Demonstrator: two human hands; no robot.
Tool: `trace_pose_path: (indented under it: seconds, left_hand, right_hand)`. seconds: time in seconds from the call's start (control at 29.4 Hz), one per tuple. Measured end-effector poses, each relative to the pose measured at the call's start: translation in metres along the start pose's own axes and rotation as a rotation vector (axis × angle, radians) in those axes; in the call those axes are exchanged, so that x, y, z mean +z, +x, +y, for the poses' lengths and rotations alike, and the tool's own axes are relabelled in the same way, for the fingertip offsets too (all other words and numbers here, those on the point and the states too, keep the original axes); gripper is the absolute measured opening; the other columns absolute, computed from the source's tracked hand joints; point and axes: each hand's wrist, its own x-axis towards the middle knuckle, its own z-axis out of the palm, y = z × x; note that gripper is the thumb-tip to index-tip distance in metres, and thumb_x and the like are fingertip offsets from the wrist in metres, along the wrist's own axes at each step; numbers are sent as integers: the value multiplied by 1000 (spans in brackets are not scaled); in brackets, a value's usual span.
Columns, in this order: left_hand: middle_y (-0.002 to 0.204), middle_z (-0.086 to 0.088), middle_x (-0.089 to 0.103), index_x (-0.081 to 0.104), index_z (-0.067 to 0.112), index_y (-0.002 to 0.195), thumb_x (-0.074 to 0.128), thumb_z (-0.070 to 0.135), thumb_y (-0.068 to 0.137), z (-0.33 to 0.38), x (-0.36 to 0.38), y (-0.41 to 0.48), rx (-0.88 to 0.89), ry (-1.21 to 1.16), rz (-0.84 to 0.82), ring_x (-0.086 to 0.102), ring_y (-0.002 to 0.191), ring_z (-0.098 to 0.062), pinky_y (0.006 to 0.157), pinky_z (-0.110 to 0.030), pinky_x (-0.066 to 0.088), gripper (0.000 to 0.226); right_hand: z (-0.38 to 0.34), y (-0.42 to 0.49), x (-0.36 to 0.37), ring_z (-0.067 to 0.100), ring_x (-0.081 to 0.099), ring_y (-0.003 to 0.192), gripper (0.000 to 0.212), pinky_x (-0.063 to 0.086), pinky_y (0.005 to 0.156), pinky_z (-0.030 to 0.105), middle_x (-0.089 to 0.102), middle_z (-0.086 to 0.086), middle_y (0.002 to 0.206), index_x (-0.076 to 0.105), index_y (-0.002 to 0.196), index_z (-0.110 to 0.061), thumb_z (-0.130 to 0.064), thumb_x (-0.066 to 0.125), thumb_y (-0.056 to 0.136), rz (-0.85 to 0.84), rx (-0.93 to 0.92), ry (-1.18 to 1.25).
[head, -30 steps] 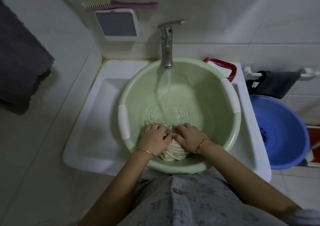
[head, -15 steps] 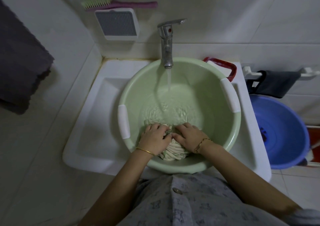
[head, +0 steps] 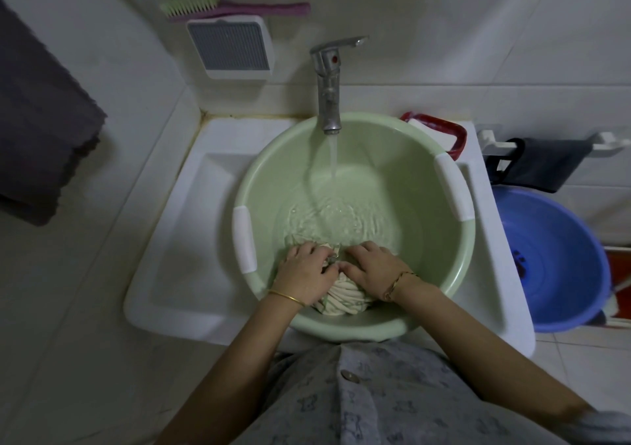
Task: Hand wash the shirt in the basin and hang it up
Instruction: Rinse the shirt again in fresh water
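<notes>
A pale green basin (head: 454,260) with white handle pads sits in the white sink (head: 191,239), under a metal tap (head: 329,82) that runs water into it. A cream shirt (head: 343,299) lies bunched and wet against the basin's near wall. My left hand (head: 305,270) grips the bunch from the left with curled fingers. My right hand (head: 370,268) grips it from the right, fingertips nearly meeting the left ones. Much of the shirt is hidden under both hands.
A blue basin (head: 563,256) stands on the floor at the right, below a dark cloth (head: 543,166) on a white rail. A red soap dish (head: 444,130) sits behind the green basin. A green-and-pink brush (head: 232,7) lies on a wall box. A dark towel (head: 37,120) hangs at the left.
Both hands stay clamped on the shirt in nearly the same spot. Only the water ripples in the basin differ.
</notes>
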Motion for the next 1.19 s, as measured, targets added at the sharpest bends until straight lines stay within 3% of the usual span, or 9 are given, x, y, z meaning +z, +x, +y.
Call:
trace_pose_path:
  seconds: [0.31,0.58,0.68,0.82,1.19]
  left_hand:
    - [122,-3,57,60,26,119,17,62,63,1,-1,-1,6,-7,38,48,118,-27,102,-34,37,80]
    - [126,-5,54,57,25,124,43,47,84,2,-4,-1,-7,-22,-9,45,120,-29,104,-32,35,48]
    - [126,-5,54,57,26,124,39,49,80,3,-5,-2,0,-14,-19,45,121,-29,104,-31,34,53]
    - [128,-4,53,57,26,124,49,42,88,2,-4,-2,9,-17,-12,44,122,-28,105,-32,34,41]
    - [123,-4,56,59,27,120,18,63,64,1,-1,-1,4,4,32,47,118,-28,102,-34,37,79]
  right_hand:
    - [1,1,0,35,45,121,52,38,101,42,46,12,131,45,132,-18,-53,36,95,-3,0,1]
    - [0,0,0,35,44,123,52,37,102,42,44,13,134,44,135,-18,-52,37,95,0,-1,9]
    - [0,0,0,35,44,122,52,36,103,42,45,13,134,44,134,-18,-52,37,95,0,-2,9]
    - [0,-1,-2,35,43,124,52,36,103,41,44,13,135,43,136,-18,-51,36,96,-5,-7,17]
    - [0,-1,-1,35,44,122,52,37,102,42,44,12,134,44,134,-18,-52,36,95,-7,-3,12]
